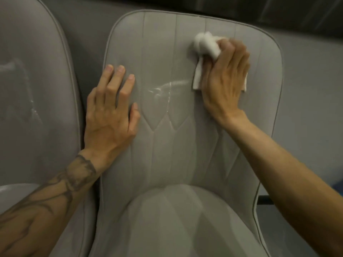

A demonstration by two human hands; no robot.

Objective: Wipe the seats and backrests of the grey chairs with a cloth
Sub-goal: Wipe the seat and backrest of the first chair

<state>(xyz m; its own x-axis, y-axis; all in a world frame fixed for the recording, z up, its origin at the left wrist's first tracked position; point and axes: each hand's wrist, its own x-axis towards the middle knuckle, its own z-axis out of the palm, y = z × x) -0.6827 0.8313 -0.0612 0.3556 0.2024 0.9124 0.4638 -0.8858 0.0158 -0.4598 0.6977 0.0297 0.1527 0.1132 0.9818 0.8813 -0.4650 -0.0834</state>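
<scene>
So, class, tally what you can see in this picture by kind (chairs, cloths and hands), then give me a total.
Grey chairs: 2 (middle chair, left chair)
White cloth: 1
Hands: 2 (left hand, right hand)
Total: 5

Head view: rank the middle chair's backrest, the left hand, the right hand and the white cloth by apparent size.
1. backrest, by far the largest.
2. left hand and right hand look about alike, so unranked.
3. white cloth, smallest showing, though the right hand hides part of it.
</scene>
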